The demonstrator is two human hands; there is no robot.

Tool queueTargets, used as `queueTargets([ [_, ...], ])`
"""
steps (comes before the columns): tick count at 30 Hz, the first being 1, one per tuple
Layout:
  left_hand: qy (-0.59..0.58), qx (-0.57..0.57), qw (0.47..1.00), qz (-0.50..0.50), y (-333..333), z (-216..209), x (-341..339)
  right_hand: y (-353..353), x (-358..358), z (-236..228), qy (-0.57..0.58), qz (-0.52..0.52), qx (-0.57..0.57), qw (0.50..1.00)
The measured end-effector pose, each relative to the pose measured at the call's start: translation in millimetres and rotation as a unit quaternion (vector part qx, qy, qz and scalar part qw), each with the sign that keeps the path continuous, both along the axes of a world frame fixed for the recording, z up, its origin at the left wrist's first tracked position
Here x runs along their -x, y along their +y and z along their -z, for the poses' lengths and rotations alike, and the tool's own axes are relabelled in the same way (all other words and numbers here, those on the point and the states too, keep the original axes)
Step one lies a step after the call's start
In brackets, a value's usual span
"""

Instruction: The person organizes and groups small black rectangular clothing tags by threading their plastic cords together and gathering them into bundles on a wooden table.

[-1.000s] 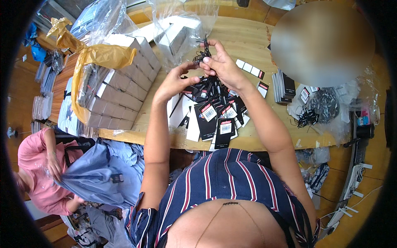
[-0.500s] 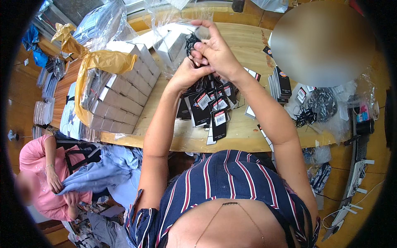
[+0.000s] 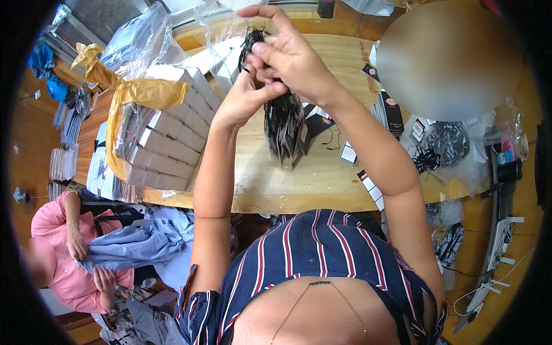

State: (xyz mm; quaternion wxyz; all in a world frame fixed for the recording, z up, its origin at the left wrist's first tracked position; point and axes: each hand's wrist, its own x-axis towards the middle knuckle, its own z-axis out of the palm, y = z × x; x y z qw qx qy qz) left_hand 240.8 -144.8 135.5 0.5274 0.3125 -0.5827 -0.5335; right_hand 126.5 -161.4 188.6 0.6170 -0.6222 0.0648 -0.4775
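Observation:
Both my hands are raised above the wooden table (image 3: 310, 178). My left hand (image 3: 244, 98) pinches the top of a hanging bundle of black tags (image 3: 284, 132), which dangles down from its black strings. My right hand (image 3: 290, 54) grips the looped black strings (image 3: 251, 40) just above the left hand. The bundle hangs free of the table top. A few loose black and white tags (image 3: 351, 152) lie on the table below and to the right.
Stacks of white boxes (image 3: 172, 135) under yellow and clear plastic stand on the table's left. More tags and black cords (image 3: 443, 144) in clear bags lie at the right. At lower left a person in a pink top (image 3: 54, 253) handles a blue garment (image 3: 132, 244).
The tags were spread on the table under my hands. Both hands have since risen and lifted them into one hanging bundle, closer to the camera.

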Motion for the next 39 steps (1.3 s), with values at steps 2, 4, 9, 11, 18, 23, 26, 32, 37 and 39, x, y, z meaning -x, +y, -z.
queueTargets([
  [2,-0.057,0.012,0.998,0.000,1,-4,2,0,4,-6,-0.029,-0.009,-0.008,0.999],
  [4,-0.077,-0.005,0.997,-0.008,1,-4,2,1,3,-6,-0.060,-0.021,-0.050,0.997],
  [9,-0.076,0.015,0.997,0.018,13,-5,0,-1,4,-6,-0.079,-0.034,-0.081,0.993],
  [11,-0.035,0.045,0.997,0.043,14,-3,-2,-4,6,-6,-0.079,-0.071,-0.092,0.990],
  [18,-0.058,0.016,0.996,0.063,5,-6,3,-9,-7,-10,-0.040,0.140,0.104,0.984],
  [23,-0.145,0.011,0.986,0.079,7,-3,-11,-6,-5,-23,-0.075,0.028,-0.119,0.990],
  [26,-0.108,0.046,0.990,0.073,9,-12,-6,-22,-5,-5,-0.033,0.006,-0.077,0.996],
  [32,-0.071,0.000,0.994,0.079,0,-12,-9,-11,-11,-23,0.047,0.108,0.043,0.992],
  [37,-0.153,0.013,0.985,0.080,2,-14,-5,-20,-8,-17,-0.047,0.035,-0.053,0.997],
  [39,-0.093,0.014,0.995,0.036,0,-14,-1,-23,-10,-12,-0.017,0.013,-0.078,0.997],
])
